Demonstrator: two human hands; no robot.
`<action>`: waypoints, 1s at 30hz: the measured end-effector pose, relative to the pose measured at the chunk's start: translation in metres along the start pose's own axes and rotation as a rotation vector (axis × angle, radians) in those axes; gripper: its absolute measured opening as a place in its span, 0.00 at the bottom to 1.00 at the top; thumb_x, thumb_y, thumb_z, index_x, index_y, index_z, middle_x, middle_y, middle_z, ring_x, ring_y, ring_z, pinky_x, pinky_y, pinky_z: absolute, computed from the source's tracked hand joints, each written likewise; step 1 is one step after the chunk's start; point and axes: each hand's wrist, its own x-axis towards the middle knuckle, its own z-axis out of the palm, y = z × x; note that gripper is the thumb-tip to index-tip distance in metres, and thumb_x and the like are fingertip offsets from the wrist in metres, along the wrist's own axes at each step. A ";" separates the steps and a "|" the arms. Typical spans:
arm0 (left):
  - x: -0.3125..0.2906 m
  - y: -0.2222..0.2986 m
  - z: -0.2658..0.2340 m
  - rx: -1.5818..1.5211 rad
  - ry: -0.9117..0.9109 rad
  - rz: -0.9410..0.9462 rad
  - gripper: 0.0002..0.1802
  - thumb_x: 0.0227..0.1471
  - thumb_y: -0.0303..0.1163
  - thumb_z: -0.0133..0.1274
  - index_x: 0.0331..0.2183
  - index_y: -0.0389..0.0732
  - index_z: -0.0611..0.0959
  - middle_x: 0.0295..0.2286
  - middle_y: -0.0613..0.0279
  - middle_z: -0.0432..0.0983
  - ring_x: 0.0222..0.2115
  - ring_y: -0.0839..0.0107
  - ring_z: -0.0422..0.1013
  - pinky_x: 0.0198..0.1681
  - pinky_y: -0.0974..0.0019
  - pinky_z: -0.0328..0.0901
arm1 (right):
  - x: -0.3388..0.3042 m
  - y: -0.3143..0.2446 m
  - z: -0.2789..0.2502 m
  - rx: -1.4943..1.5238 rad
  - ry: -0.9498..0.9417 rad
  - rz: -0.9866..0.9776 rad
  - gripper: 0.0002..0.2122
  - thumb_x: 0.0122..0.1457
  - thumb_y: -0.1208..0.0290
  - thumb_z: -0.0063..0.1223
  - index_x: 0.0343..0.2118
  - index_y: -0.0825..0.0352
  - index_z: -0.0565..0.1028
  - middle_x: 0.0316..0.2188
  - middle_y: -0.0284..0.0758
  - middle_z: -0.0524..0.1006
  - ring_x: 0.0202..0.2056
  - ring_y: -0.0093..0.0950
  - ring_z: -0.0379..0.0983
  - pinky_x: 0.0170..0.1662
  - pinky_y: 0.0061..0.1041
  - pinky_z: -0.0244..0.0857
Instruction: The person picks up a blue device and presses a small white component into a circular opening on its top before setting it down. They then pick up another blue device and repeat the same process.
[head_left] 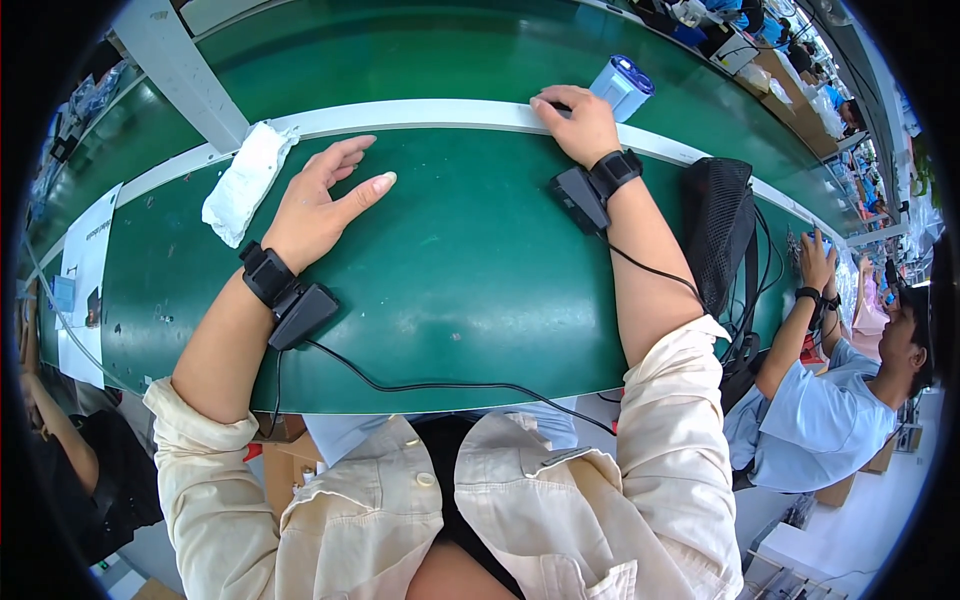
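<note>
Left hand (318, 205) lay flat on the green belt (450, 270), fingers loosely spread and gripping nothing. Just left of its fingertips, slightly apart: a crumpled white cloth (243, 182) resting across the white divider strip (420, 116). Right hand (580, 125) was pressed palm-down on that same strip, fingers together, with nothing clearly in its grasp. Just beyond its fingertips, to the right: a light-blue cylinder (623, 85) with a dark blue top, tipped over; could not tell contact. Right of that wrist: a black mesh bag (718, 225).

Cream rolled-sleeve shirt (520, 500), black wrist straps (266, 272), cabled black sensor boxes (303, 312)
</note>
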 end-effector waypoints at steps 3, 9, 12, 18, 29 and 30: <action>0.000 -0.001 0.000 -0.003 -0.001 0.012 0.36 0.48 0.52 0.56 0.53 0.43 0.69 0.50 0.44 0.64 0.52 0.56 0.62 0.54 0.57 0.58 | 0.000 0.002 -0.003 -0.106 0.052 0.295 0.13 0.53 0.61 0.51 0.31 0.66 0.80 0.35 0.42 0.78 0.38 0.39 0.74 0.44 0.30 0.67; 0.000 0.000 0.000 0.013 -0.002 0.020 0.35 0.48 0.52 0.56 0.53 0.43 0.69 0.49 0.44 0.65 0.52 0.56 0.62 0.54 0.57 0.58 | 0.001 0.026 0.003 -0.192 0.131 0.348 0.12 0.51 0.60 0.51 0.31 0.62 0.81 0.33 0.38 0.78 0.39 0.39 0.71 0.45 0.34 0.65; -0.001 0.000 0.000 0.015 -0.003 0.023 0.35 0.48 0.52 0.56 0.53 0.43 0.70 0.49 0.44 0.65 0.52 0.56 0.63 0.54 0.57 0.58 | 0.001 0.028 0.005 -0.215 0.156 0.351 0.12 0.51 0.60 0.51 0.30 0.61 0.81 0.34 0.37 0.78 0.41 0.38 0.70 0.47 0.34 0.64; 0.001 -0.001 0.000 0.028 -0.009 0.027 0.35 0.48 0.52 0.56 0.52 0.43 0.70 0.49 0.45 0.65 0.52 0.56 0.63 0.54 0.56 0.58 | 0.001 0.014 0.000 -0.284 0.251 0.402 0.12 0.50 0.58 0.51 0.30 0.58 0.81 0.35 0.34 0.78 0.43 0.35 0.70 0.46 0.38 0.61; 0.000 0.000 -0.001 0.032 -0.014 0.020 0.34 0.48 0.52 0.56 0.52 0.44 0.70 0.49 0.45 0.65 0.52 0.56 0.62 0.54 0.56 0.58 | 0.002 0.007 -0.002 -0.276 0.276 0.492 0.12 0.50 0.57 0.51 0.31 0.56 0.81 0.38 0.28 0.78 0.47 0.31 0.67 0.48 0.41 0.55; 0.000 0.000 -0.001 0.031 -0.015 0.015 0.34 0.48 0.52 0.56 0.52 0.44 0.70 0.49 0.45 0.65 0.52 0.56 0.62 0.54 0.56 0.58 | 0.002 0.008 -0.001 -0.263 0.287 0.488 0.12 0.50 0.57 0.51 0.30 0.56 0.81 0.39 0.28 0.78 0.47 0.31 0.66 0.49 0.41 0.54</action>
